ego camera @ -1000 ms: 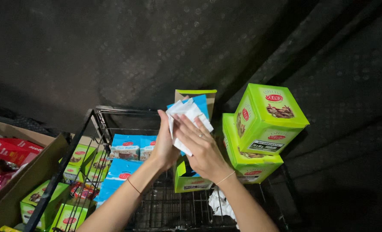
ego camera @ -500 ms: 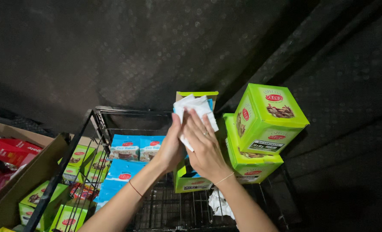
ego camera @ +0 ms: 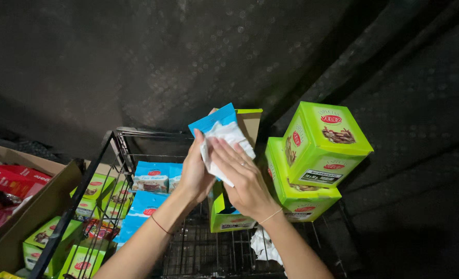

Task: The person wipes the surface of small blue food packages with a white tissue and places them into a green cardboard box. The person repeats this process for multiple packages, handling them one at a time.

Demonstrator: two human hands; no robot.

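Observation:
My left hand point(ego camera: 195, 173) grips a blue packet point(ego camera: 212, 119) from behind and holds it up over an open green carton point(ego camera: 228, 214). My right hand point(ego camera: 243, 181) presses a crumpled white cloth point(ego camera: 224, 142) flat against the front of the packet. Both hands are raised above the black wire rack point(ego camera: 198, 248). Most of the packet is hidden by the cloth and my fingers.
Two green boxes point(ego camera: 317, 150) are stacked to the right on the rack. Blue packets point(ego camera: 152, 181) and small green boxes point(ego camera: 92, 194) lie at left behind the wire side. A cardboard box point(ego camera: 30, 206) with red packs stands far left. Another white cloth point(ego camera: 265, 245) lies on the rack.
The blue packet has tilted so that its top corner shows at upper left, and the cloth under my right hand has slid down and left across it.

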